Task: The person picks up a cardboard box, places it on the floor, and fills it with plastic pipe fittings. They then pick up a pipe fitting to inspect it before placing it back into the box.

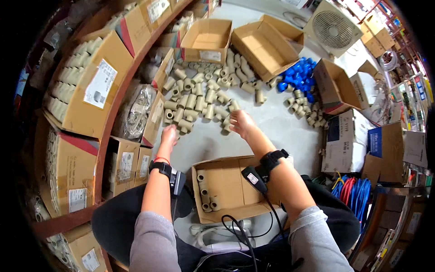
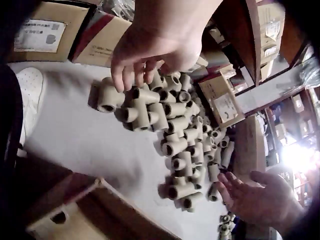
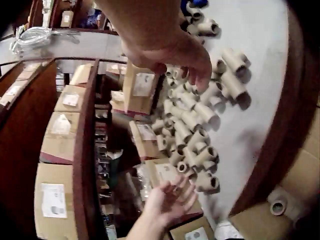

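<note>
A pile of beige pipe tees (image 1: 192,100) lies on the floor in front of me. My left hand (image 1: 169,136) hovers at the pile's near left edge, fingers loosely bent and holding nothing. In the left wrist view its fingertips hang right beside a single tee (image 2: 109,95). My right hand (image 1: 242,123) is at the pile's right edge, with relaxed fingers close over the tees (image 3: 192,117) in the right wrist view. Between my legs stands an open cardboard box (image 1: 231,181), with several beige fittings (image 1: 207,195) lined up along its left side.
Shelves with cartons of fittings (image 1: 77,81) run along the left. Two open cartons (image 1: 206,38) (image 1: 265,47) stand behind the pile. Blue fittings (image 1: 300,75) lie at the right, near another open box (image 1: 335,86). A black cable (image 1: 247,235) hangs over the near box edge.
</note>
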`<move>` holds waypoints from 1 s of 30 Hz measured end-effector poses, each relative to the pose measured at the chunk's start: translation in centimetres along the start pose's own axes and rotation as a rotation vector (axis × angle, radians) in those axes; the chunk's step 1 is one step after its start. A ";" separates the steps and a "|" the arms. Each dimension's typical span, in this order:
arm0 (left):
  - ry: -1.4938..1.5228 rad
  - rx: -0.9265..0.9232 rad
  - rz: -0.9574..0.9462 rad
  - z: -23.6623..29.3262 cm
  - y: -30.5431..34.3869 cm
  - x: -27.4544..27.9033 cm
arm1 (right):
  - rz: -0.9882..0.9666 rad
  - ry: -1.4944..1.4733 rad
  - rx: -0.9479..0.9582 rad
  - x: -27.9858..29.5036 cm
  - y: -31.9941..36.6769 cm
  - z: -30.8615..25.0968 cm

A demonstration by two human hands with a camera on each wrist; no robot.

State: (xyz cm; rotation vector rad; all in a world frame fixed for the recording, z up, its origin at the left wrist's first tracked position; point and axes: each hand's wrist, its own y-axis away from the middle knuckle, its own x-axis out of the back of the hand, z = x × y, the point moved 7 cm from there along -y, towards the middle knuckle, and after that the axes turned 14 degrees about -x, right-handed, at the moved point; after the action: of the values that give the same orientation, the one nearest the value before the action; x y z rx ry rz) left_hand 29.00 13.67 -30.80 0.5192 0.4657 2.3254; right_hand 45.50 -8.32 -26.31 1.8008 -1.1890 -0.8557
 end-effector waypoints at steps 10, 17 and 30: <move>-0.303 -0.287 -0.099 -1.9 -5.6 -1.6 | -0.312 0.126 -0.086 -9.4 -6.8 8.6; -0.410 -0.418 -0.156 -0.7 -5.4 -1.8 | -0.457 0.109 -0.168 -13.0 -5.9 9.0; -0.050 -0.145 -0.410 6.9 2.1 -6.0 | -0.237 -0.038 -0.004 -5.3 0.6 4.9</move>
State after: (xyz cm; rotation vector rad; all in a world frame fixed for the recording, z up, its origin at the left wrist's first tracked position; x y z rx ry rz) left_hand 35.21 9.32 -25.28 0.3709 0.3392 1.9301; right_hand 39.30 -4.76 -27.45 1.9565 -1.0093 -1.0294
